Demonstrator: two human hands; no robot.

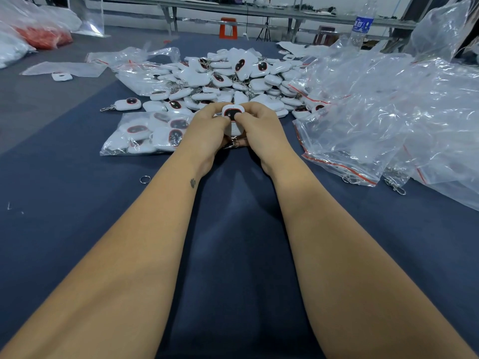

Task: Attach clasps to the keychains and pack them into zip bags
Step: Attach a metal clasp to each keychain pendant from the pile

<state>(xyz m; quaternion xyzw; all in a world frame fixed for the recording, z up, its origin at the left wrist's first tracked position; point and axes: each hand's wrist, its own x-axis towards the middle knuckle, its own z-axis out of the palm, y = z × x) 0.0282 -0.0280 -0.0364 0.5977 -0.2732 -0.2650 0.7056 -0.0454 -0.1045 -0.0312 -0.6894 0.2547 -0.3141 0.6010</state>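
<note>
A white keychain point(232, 114) with a black, red-rimmed oval face is held between both hands over the dark blue table point(77, 229). My left hand point(207, 130) grips its left side, thumb on the face. My right hand point(259, 128) grips its right side. A metal clasp point(232, 144) hangs under the keychain between my palms. Behind lies a big pile of loose keychains point(228, 79). A filled zip bag point(147, 133) lies left of my hands. Empty zip bags point(375, 120) with red seal lines are heaped on the right.
A loose split ring point(144, 179) lies on the cloth to the left. Clasps point(395, 186) poke out under the bags at right. One keychain with clasp point(124, 104) lies apart on the left. A water bottle point(363, 22) stands far right; red-filled bags point(44, 37) sit far left.
</note>
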